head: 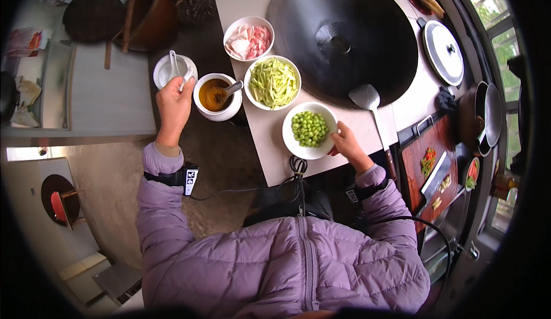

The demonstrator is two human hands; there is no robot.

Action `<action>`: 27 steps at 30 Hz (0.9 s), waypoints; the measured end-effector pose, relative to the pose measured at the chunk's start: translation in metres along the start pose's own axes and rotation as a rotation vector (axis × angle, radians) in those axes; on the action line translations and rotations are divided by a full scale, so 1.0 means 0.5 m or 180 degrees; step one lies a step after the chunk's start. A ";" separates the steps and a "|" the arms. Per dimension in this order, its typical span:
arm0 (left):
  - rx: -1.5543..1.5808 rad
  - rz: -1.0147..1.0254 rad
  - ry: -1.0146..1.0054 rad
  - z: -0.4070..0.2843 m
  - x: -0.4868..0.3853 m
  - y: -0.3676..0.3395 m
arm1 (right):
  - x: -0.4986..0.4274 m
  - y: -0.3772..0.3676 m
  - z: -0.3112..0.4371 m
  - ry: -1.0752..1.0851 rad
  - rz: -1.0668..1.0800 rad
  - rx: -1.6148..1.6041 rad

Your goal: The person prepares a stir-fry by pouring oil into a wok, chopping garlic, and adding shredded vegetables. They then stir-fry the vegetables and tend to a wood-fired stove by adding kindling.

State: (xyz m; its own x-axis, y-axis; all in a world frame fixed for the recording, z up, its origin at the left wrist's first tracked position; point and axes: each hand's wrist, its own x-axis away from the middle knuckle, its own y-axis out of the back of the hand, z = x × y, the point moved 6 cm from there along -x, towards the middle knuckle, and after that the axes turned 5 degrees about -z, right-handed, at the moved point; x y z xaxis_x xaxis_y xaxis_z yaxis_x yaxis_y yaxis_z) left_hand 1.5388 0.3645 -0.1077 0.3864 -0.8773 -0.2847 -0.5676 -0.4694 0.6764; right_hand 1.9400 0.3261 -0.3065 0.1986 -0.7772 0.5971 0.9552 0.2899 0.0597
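My left hand (pixel 175 101) is closed on the handle of a white spoon (pixel 186 78) at the rim of a white jar (pixel 160 70), in which another white spoon (pixel 173 63) stands. My right hand (pixel 345 141) grips the right rim of a white bowl of green beans (pixel 309 129) at the counter's near edge. Between my hands are a white pot of brown oil (pixel 211 95) with a spoon and a bowl of pale green strips (pixel 274 82). Beyond them sits a bowl of sliced raw meat (pixel 248 42). A metal spatula (pixel 366 98) rests on the rim of the large wok (pixel 344 39).
At right, a cleaver (pixel 434 176) and chopped red and green pieces (pixel 428 160) lie on a wooden board (pixel 413 168), near a sink (pixel 445 224). A pot lid (pixel 443 52) lies behind the wok. A cable bundle (pixel 298 167) hangs at the counter edge. Wooden tub (pixel 159 22) stands upper left.
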 end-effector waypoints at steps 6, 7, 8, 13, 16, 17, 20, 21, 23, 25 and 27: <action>-0.0263 0.0156 -0.0653 -0.004 0.034 0.015 | 0.033 0.035 0.030 -0.0037 -0.0555 0.0814; -0.0173 0.0238 -0.0628 -0.004 0.040 0.012 | 0.036 0.042 0.063 0.0292 -0.0796 0.1610; -0.0080 0.0278 -0.0646 -0.005 0.046 0.009 | 0.038 0.041 0.094 0.0411 -0.1035 0.2456; 0.0225 0.0575 -0.0450 0.011 0.101 -0.004 | -0.009 -0.065 0.295 0.1065 -0.0635 0.0727; 0.0445 0.0610 -0.0360 0.021 0.139 -0.005 | -0.023 -0.214 0.326 -0.0219 0.0515 -0.0500; 0.0432 0.0628 -0.0386 0.025 0.150 -0.002 | -0.028 -0.265 0.332 -0.0397 0.0695 -0.0608; 0.0533 0.0569 -0.0376 0.040 0.176 0.010 | -0.074 -0.382 0.347 -0.0504 0.0993 -0.1101; 0.0480 0.0536 -0.0387 0.047 0.183 0.018 | -0.102 -0.406 0.358 -0.0320 0.0977 -0.1372; 0.0355 0.0481 -0.0416 0.063 0.193 0.034 | -0.169 -0.438 0.358 -0.0610 0.0728 -0.2011; 0.0230 0.0379 -0.0470 0.082 0.200 0.052 | -0.218 -0.456 0.357 -0.0740 0.0666 -0.2390; 0.0136 0.0239 -0.0511 0.098 0.203 0.063 | -0.250 -0.458 0.354 -0.0835 0.0560 -0.2751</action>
State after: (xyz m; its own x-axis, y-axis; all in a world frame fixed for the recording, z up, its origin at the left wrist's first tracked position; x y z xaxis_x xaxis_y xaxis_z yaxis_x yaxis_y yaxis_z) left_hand 1.5242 0.2558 -0.1485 0.2227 -0.9131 -0.3415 -0.6221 -0.4028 0.6714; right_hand 1.6574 0.4558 -0.2531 0.4013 -0.5792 0.7095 0.7687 -0.2082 -0.6047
